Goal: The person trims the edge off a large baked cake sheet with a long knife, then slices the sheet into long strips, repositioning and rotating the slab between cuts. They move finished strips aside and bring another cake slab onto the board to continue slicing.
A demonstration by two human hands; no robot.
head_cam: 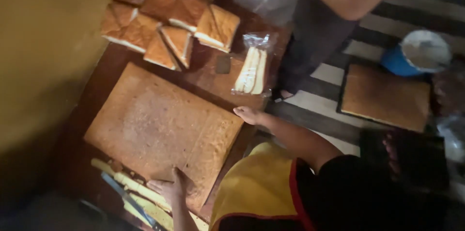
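Note:
A large brown sheet cake (160, 124) lies flat on a dark wooden table (213, 78). My left hand (170, 187) rests flat on the cake's near edge with the fingers spread, holding nothing. My right hand (247, 114) touches the cake's far right corner, with the arm stretched over my yellow apron (252, 187). Beside my left hand lie pale yellow cake trimmings (131, 185) and a long knife (128, 199).
Several cut cake squares and triangles (164, 15) are stacked at the table's far end, beside a clear bag of cake slices (252, 69). Another person (319, 23) stands beyond the table. On the striped floor are a second sheet cake (382, 98) and a blue bucket (411, 54).

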